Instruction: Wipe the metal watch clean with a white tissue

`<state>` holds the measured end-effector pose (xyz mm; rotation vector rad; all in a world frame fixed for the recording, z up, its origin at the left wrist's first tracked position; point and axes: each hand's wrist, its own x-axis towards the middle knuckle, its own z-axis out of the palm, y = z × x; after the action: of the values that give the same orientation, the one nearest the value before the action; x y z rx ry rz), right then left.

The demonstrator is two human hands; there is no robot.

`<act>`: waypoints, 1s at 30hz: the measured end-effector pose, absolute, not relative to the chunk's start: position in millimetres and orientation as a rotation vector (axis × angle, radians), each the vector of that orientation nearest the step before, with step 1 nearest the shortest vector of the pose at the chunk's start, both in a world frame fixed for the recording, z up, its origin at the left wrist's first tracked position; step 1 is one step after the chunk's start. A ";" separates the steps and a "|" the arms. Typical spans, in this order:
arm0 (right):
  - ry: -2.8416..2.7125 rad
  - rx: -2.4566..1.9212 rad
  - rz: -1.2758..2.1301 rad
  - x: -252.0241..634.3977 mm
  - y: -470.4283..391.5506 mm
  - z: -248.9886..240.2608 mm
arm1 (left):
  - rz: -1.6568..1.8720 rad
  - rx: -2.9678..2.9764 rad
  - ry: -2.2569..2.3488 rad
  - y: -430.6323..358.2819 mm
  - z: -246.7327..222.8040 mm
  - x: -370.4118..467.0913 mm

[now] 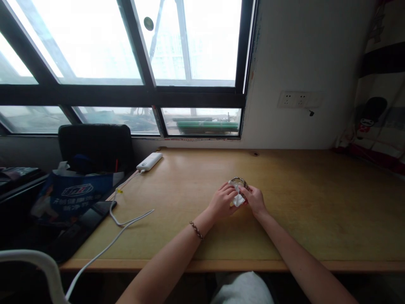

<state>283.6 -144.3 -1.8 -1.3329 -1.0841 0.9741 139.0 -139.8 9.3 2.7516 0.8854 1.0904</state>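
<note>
Above the middle of the wooden table (303,211), my two hands meet around a small metallic banded object (241,180), perhaps a watch or bracelet. My left hand (223,199) has its fingers closed on a white tissue or cloth (238,200), which lies against the banded object. On the other side, my right hand (255,199) grips the banded object, its thumb near the white tissue. The fingertips are partly hidden behind the tissue. A braided bracelet is around my left wrist.
A white power bank (149,161) lies at the table's back left corner, with a white cable (126,224) running over the left edge. Left of the table are a black chair (96,145) and a blue bag (72,194). A window and wall stand behind.
</note>
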 end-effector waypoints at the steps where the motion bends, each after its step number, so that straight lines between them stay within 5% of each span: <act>1: -1.096 -1.341 0.963 282.8 -144.7 -1.0 | 1.086 2.785 0.955 -140.8 10.7 139.4; 15: -1.224 -1.417 0.709 285.1 -149.1 0.8 | 0.910 2.848 1.023 -146.8 7.4 149.8; 30: -1.050 -1.089 1.146 282.5 -143.5 -6.7 | 0.890 2.933 1.341 -153.0 8.7 154.4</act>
<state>282.5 -143.5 -6.7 -1.0886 -1.0500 1.1463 154.4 -153.0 8.7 2.9326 1.3408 0.8897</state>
